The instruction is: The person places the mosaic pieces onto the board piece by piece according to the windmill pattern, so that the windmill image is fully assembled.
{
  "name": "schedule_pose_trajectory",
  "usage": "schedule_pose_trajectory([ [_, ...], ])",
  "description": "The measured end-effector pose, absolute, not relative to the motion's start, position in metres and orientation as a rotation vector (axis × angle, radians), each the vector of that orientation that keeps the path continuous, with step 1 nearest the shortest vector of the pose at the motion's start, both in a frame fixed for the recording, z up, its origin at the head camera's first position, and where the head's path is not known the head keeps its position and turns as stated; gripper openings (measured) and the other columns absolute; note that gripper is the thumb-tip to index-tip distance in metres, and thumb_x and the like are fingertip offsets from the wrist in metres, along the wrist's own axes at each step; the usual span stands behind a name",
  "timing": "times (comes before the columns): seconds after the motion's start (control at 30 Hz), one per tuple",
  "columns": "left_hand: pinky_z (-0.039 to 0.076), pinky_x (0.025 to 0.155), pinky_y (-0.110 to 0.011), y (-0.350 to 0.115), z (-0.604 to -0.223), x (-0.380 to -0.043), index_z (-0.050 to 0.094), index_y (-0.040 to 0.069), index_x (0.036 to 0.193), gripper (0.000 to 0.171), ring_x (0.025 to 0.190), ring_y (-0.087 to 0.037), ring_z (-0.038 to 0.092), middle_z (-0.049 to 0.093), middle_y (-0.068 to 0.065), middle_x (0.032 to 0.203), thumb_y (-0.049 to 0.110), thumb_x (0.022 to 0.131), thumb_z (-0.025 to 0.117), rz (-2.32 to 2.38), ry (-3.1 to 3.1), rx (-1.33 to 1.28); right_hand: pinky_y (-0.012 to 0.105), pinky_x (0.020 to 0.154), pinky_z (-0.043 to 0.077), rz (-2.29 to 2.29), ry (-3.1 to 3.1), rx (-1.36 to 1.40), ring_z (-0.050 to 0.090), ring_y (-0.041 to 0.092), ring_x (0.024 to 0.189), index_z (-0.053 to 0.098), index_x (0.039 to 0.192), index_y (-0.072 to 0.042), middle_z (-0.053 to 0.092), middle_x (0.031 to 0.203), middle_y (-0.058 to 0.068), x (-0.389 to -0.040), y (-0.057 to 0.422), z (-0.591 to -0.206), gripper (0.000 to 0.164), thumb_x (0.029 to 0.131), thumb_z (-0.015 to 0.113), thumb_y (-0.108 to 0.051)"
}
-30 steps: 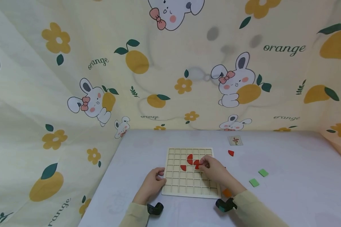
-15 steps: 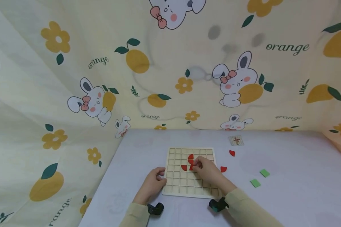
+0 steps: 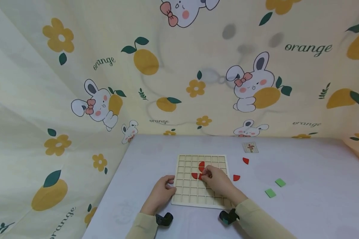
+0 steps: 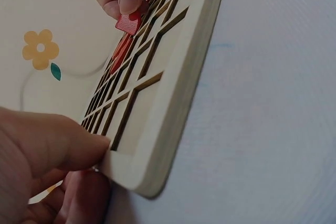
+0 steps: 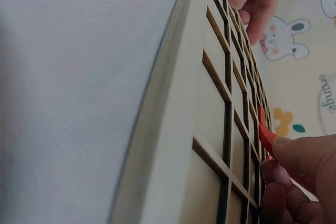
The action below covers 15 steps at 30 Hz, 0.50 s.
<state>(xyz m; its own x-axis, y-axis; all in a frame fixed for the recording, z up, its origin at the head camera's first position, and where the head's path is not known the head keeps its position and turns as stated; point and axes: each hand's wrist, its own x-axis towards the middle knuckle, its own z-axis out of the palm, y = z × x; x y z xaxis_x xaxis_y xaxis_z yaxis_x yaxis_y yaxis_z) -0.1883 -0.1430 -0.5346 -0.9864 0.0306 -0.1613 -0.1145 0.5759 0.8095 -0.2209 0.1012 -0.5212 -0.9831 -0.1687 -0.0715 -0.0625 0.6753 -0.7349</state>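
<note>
A pale wooden grid board (image 3: 186, 197) lies on the table. My left hand (image 3: 160, 193) holds its left edge, and in the left wrist view the thumb (image 4: 79, 148) presses on the rim near a corner. Over the middle of the grid, my right hand (image 3: 219, 182) pinches a red quarter-circle tile (image 4: 128, 23) between thumb and fingers. The tile is tilted, its lower end right at the grid lines. Just left of it a red quarter-circle (image 3: 194, 175) sits in a cell. Above are more red tiles (image 3: 201, 164), partly covered by the right fingers.
Right of the board lie two loose red tiles (image 3: 236, 178) and two green square tiles (image 3: 270, 193). A small pattern card (image 3: 250, 147) is at the back right. A printed cloth (image 3: 179, 66) hangs behind the table. Each wrist carries a black camera (image 3: 164, 219).
My right hand has moved left with the red tile, toward the cell beside the left red tile. This uncovers a loose red tile right of the board. The left hand keeps its place.
</note>
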Motion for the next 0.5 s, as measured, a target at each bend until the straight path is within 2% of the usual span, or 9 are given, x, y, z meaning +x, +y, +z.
schedule_pose_trajectory([
  [0.5, 0.046, 0.070, -0.032, -0.1432, -0.5369, -0.1886, 0.056, 0.009, 0.130, 0.048, 0.088, -0.016, 0.052, 0.054, -0.001, 0.108, 0.010, 0.084, 0.068, 1.369, 2.648, -0.084, 0.032, 0.071, 0.048, -1.111, 2.815, -0.268, 0.051, 0.017, 0.077, 0.066, 0.097, -0.016, 0.055, 0.084, -0.004, -0.2201, 0.0981, -0.5202, 0.012, 0.087, 0.072, -0.016],
])
